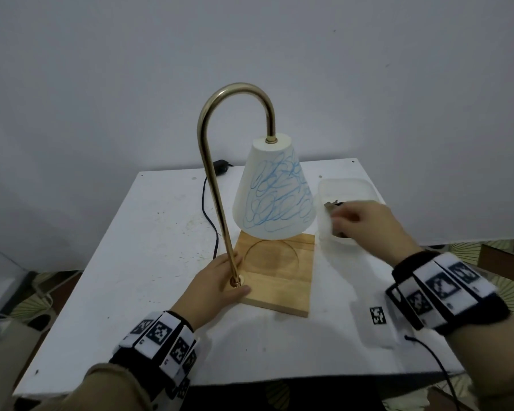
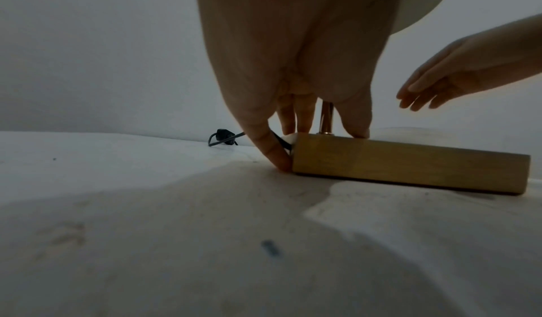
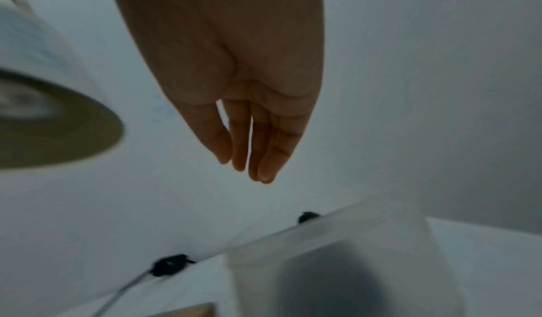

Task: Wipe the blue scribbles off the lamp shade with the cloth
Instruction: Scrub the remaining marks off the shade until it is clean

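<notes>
Your left hand pins the base, thumb on top, fingers round the stem. Beyond, the shade hangs scribbled and light; steady it as you rub. Your right hand, fingers straight and empty, hovers over the tub holding what's probably the cloth: soft, pinch a bunch

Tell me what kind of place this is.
Probably a plain room set up for recording, not a lived-in home: a scuffed white table against a bare wall, holding only a lamp and a plastic tub.
</notes>
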